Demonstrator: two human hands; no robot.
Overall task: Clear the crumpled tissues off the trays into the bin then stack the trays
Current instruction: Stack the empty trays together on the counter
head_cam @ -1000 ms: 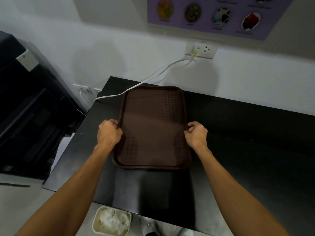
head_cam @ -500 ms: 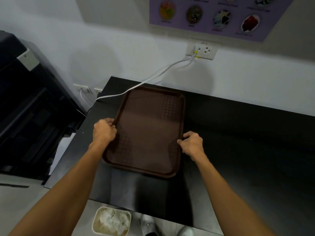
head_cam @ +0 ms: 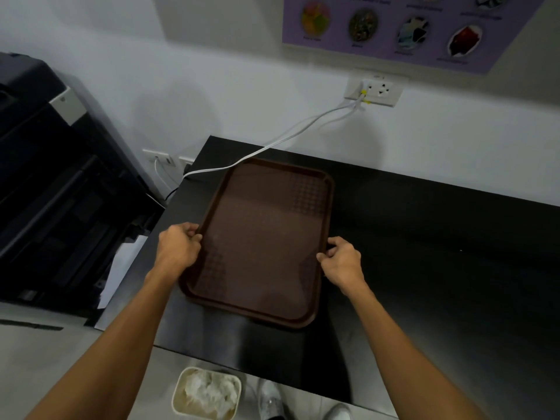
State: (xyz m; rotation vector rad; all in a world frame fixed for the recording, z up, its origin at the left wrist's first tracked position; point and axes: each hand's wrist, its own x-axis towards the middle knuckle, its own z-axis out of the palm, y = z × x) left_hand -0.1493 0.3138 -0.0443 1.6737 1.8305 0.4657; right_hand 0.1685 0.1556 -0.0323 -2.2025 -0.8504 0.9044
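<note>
Since a second ago the tray [head_cam: 263,237] has swung askew, sliding left across the desk [head_cam: 424,237]. My left hand [head_cam: 178,250] and right hand [head_cam: 342,263] each grip a long rim. I'd keep both grips level and square it before releasing.

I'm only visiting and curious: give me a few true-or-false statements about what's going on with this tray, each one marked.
1. The left hand and right hand grip the brown tray by its long sides. True.
2. Crumpled tissues lie on the tray. False: its surface is bare; the tissues are in the bin.
3. The bin stands on the counter. False: it stands on the floor, below the counter edge.
4. A white cable runs from the wall socket. True.
</note>
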